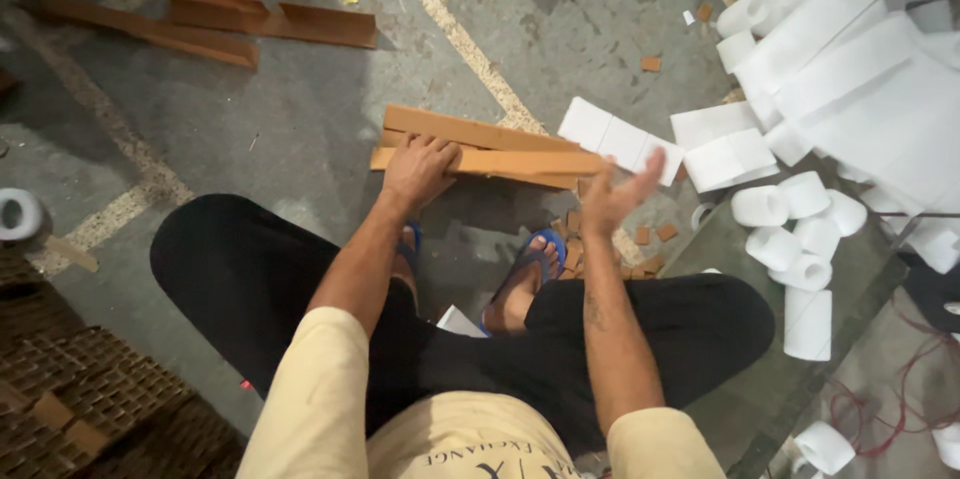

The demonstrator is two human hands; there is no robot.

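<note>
My left hand (418,167) rests palm-down on the left end of a small stack of long brown cardboard angle strips (500,147) lying on the floor in front of my feet. My right hand (620,194) is open, fingers spread, at the right end of the stack, blurred by motion and holding nothing. I sit with knees apart in black trousers, blue sandals (535,254) on my feet.
More brown strips (250,21) lie at the far left. A heap of white rolls and folded white sheets (850,69) fills the right side. Small brown offcuts (655,234) litter the floor. Woven honeycomb cardboard (90,389) sits at lower left, red wire (900,389) at lower right.
</note>
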